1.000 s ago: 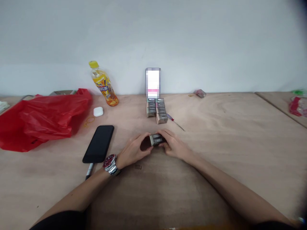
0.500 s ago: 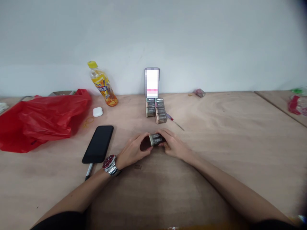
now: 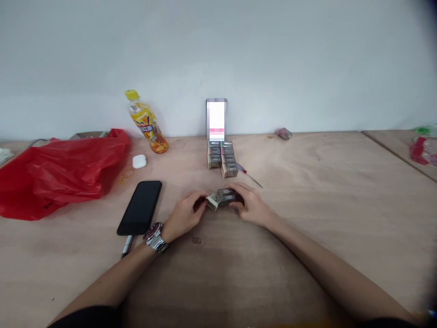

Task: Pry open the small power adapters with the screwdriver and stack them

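My left hand [image 3: 185, 214] pinches a pale end piece [image 3: 212, 203] by its left side. In my right hand [image 3: 251, 206] is a small smoky, see-through box [image 3: 226, 196], gripped between thumb and fingers at its right end. The end piece stands tilted at the box's left end, partly drawn away from it. Whether the two still touch I cannot tell. Just beyond the hands, similar small boxes [image 3: 229, 170] stand in two rows. Beside them lies a screwdriver [image 3: 251, 176] with a purple and red handle.
A lit phone [image 3: 216, 118] leans on the wall behind the boxes. To the left are a dark phone [image 3: 139, 207], a white earbud case [image 3: 139, 161], a drink bottle [image 3: 147, 123] and a red plastic bag [image 3: 64, 171]. A small reddish box [image 3: 284, 133] sits by the wall.
The pale end piece has come away from the box's left end and tilted, as my left hand shifted left. My right hand keeps its hold on the box.
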`<state>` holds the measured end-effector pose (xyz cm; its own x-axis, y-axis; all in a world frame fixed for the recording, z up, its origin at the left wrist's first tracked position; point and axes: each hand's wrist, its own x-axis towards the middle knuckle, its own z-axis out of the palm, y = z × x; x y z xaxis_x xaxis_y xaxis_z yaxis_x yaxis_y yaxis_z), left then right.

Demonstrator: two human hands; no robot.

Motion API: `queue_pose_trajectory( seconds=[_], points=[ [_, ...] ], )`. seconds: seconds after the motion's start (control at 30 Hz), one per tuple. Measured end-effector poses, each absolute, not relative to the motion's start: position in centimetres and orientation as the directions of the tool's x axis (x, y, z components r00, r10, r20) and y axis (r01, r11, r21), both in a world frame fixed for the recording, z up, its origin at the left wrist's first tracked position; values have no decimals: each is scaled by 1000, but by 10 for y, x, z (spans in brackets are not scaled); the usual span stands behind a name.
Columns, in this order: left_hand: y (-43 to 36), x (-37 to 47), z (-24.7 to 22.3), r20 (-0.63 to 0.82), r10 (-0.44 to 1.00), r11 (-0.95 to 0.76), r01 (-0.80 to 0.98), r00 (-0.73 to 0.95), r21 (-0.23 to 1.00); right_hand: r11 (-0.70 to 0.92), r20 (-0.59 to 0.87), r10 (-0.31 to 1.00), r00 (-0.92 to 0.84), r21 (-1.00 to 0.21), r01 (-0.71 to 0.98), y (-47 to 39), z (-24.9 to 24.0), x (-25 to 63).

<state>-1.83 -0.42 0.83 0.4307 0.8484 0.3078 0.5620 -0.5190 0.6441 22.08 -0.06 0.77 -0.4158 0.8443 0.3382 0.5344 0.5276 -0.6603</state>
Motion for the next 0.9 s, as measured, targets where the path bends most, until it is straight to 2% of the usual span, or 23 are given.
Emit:
queue_pose_trajectory(
  seconds=[0.27,0.57,0.73,0.83,0.9],
  points=[
    [-1,-20,10,244,869,-462,529,431,712,492,400,870,-288,-667,559,1,11,220],
    [-2,-18,11,284,860,-484,500,424,718,548,416,836,-358,-595,588,4,8,215],
    [-6,-20,17,263,854,-481,489,449,727,451,532,839,-113,-565,691,4,16,227],
    [-8,-20,21,257,821,-528,507,510,681,316,506,861,-53,-448,836,15,21,244],
    [-8,-19,22,249,808,-545,515,534,661,200,409,911,-51,-330,923,23,24,253]
  ],
)
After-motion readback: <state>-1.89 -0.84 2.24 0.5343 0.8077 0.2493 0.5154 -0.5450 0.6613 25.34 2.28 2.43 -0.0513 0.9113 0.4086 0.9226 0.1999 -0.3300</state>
